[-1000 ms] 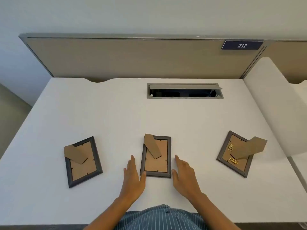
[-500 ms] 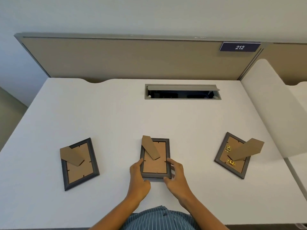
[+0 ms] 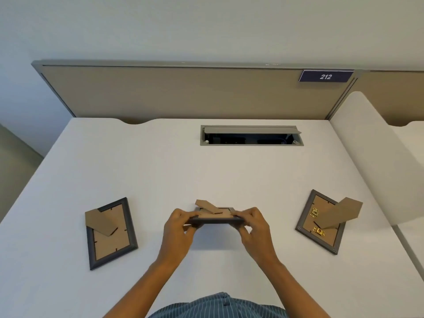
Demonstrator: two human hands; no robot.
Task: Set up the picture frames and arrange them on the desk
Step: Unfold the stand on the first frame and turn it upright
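Backing the white desk (image 3: 160, 171), a tan partition (image 3: 183, 92) bears a "212" plate (image 3: 325, 76).

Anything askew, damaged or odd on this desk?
Nothing damaged. The left frame and right frame lie face down and skewed, stands sticking up; both hands hold the middle frame lifted. The cable hatch stands open.

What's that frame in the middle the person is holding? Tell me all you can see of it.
The middle frame is a small picture frame with a dark grey border and a brown, cardboard-like backing that faces up. A brown easel stand juts up from the back, partly swung open. The frame is held about level above the white desk, and its shadow falls on the desk below. The left hand grips its left end and the right hand its right end. Its front is hidden.
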